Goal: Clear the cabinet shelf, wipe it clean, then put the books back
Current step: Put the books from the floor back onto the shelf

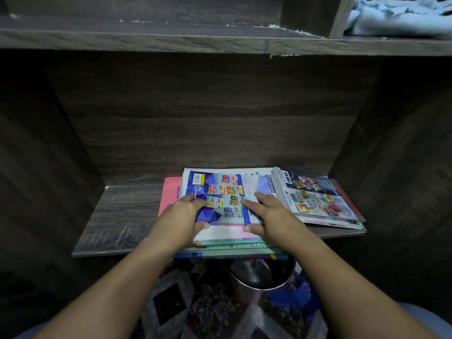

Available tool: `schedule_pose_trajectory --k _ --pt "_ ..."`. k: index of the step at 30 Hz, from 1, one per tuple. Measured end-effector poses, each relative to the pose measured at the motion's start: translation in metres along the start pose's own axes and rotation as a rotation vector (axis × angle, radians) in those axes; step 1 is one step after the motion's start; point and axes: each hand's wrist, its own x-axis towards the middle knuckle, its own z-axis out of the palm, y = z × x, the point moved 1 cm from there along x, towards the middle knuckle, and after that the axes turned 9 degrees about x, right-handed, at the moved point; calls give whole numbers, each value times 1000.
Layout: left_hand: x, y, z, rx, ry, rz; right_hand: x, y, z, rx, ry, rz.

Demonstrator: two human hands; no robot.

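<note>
A stack of books lies flat on the dark wooden cabinet shelf (117, 216), right of its middle. On top is a blue book (220, 192) with small coloured pictures on its cover. My left hand (181, 216) grips its left near corner, thumb underneath. My right hand (266, 214) grips its right near edge, fingers spread on the cover. A pink book (171, 189) sticks out at the stack's left. A second pile of books (318, 199) leans against the stack at the right.
A light blue cloth (396, 18) lies bunched on the upper shelf at the top right. Below the shelf edge stands a round metal pot (261, 277) on a patterned floor mat (195, 307). The shelf's left part is bare wood.
</note>
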Motion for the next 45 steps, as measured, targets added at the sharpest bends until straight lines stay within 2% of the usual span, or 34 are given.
schedule_pose_trajectory --k 6,11,17,23,27,32,36,42,45 --pt "-8 -4 0 -194 133 -13 5 -10 1 -57 -43 18" --pt "-9 -2 -3 -284 213 -32 7 -13 2 -111 9 -24" --pt "-8 -5 -17 -249 246 -48 1 -15 7 -241 208 -214" --pt "-13 4 -17 -165 244 -146 -2 -23 6 -382 381 -173" --pt "-14 24 -14 -223 296 -189 3 -21 -15 -410 594 -164" --pt "-6 42 -17 -243 315 -162 2 -10 -25 -363 620 -140" --pt "-4 59 -21 -240 294 -182 -2 4 -28 -375 766 -224" --pt "-10 93 -38 -134 512 -127 -22 21 -48 -313 1048 -270" --pt "-4 100 -35 -138 615 20 -27 33 -56 -292 1047 -200"
